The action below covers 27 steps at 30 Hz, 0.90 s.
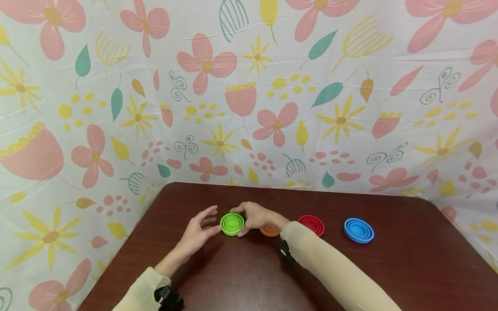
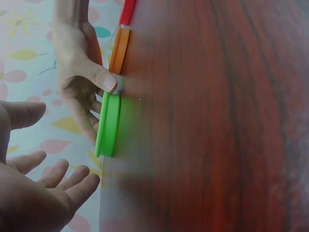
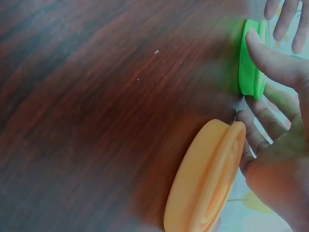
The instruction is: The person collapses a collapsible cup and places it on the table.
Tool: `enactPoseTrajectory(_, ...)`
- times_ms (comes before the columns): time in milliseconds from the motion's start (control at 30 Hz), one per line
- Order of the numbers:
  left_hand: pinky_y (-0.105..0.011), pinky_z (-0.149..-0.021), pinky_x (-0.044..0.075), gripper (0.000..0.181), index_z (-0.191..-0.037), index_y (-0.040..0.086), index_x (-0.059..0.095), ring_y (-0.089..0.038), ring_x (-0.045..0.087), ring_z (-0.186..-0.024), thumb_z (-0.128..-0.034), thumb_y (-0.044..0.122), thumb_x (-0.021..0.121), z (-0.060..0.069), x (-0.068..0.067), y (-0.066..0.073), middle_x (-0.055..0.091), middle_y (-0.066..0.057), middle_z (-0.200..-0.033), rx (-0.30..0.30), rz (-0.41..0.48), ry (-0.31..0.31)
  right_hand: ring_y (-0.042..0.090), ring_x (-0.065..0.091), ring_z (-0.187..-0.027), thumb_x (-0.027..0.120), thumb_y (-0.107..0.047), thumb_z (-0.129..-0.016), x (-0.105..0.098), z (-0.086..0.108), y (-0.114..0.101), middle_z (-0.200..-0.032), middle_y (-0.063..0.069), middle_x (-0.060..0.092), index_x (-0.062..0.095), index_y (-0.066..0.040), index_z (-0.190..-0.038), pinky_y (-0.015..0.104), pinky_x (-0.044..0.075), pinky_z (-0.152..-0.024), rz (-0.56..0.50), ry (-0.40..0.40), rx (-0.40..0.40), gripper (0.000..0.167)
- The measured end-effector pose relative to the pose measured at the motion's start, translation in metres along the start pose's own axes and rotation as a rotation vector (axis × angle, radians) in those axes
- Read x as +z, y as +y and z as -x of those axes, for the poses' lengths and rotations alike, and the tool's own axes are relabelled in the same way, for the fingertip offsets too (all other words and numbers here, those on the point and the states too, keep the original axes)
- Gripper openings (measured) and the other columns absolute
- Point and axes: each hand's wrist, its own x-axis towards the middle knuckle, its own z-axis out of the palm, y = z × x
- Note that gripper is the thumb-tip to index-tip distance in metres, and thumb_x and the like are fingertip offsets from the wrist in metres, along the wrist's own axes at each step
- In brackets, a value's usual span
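A green collapsible cup (image 1: 232, 224) with concentric rings lies flattened on the table, left of several similar ones. My right hand (image 1: 254, 217) reaches across to its right side and holds the rim between thumb and fingers, as the left wrist view also shows. To the left of the cup is my left hand (image 1: 197, 233), fingers spread and loosely bent, thumb tip close to the green rim; whether it touches cannot be told. It grips nothing. An orange collapsible cup (image 1: 269, 231) sits partly hidden beneath my right wrist, and appears large in the right wrist view.
Further right on the dark brown wooden table (image 1: 249, 276) lie a red collapsible cup (image 1: 312, 225), close to my right sleeve, and a blue collapsible cup (image 1: 359, 230). A flower-patterned cloth (image 1: 249, 151) hangs behind the table's back edge and along the left.
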Motion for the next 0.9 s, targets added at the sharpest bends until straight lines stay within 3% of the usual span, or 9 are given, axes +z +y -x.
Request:
enactPoseTrajectory(200, -0.06, -0.114, 0.042, 0.066, -0.156, 0.004, 0.048, -0.047, 0.051, -0.137, -0.0964, 0.005, 0.075, -0.003, 0.004, 0.0, 0.049, -0.027, -0.151, 0.008, 0.003, -0.01, 0.024, 0.058, -0.116, 0.098, -0.011, -0.072, -0.004, 0.005, -0.002, -0.129, 0.009, 0.064, 0.063, -0.002, -0.145, 0.039, 0.05, -0.099, 0.013, -0.004, 0.014, 0.081)
enactPoseTrajectory(433, -0.061, -0.114, 0.04, 0.065, -0.156, 0.004, 0.048, -0.046, 0.051, -0.137, -0.0963, 0.004, 0.075, -0.005, 0.008, 0.005, 0.049, -0.026, -0.151, 0.009, 0.004, -0.035, 0.031, 0.056, -0.099, 0.098, -0.016, -0.075, -0.013, 0.02, -0.003, -0.13, 0.015, 0.06, 0.061, -0.001, -0.146, 0.036, 0.052, -0.08, 0.019, 0.053, -0.021, 0.082)
enactPoseTrajectory(633, -0.06, -0.115, 0.041, 0.064, -0.156, 0.006, 0.049, -0.045, 0.049, -0.139, -0.0976, 0.006, 0.075, -0.004, 0.009, 0.017, 0.05, -0.021, -0.152, 0.038, -0.003, -0.064, 0.037, 0.056, -0.098, 0.096, -0.018, -0.077, -0.029, 0.06, -0.015, -0.122, 0.008, 0.063, 0.067, -0.008, -0.14, 0.036, 0.05, -0.076, -0.011, 0.18, -0.051, 0.07)
enactPoseTrajectory(767, -0.061, -0.112, 0.043, 0.062, -0.155, 0.006, 0.05, -0.045, 0.05, -0.138, -0.098, 0.004, 0.074, -0.001, 0.014, 0.024, 0.053, -0.017, -0.149, 0.076, -0.046, -0.07, 0.033, 0.057, -0.093, 0.095, -0.022, -0.078, -0.033, 0.095, -0.022, -0.11, -0.004, 0.064, 0.071, -0.011, -0.135, 0.032, 0.049, -0.073, 0.004, 0.279, -0.076, 0.063)
enactPoseTrajectory(900, -0.061, -0.105, 0.048, 0.056, -0.152, 0.007, 0.055, -0.043, 0.054, -0.133, -0.0985, 0.005, 0.073, 0.006, 0.025, 0.035, 0.056, -0.018, -0.145, 0.104, -0.127, -0.075, 0.027, 0.062, -0.087, 0.093, -0.023, -0.08, -0.029, 0.135, -0.027, -0.104, -0.008, 0.065, 0.07, -0.012, -0.137, 0.035, 0.057, -0.074, -0.016, 0.356, -0.06, 0.062)
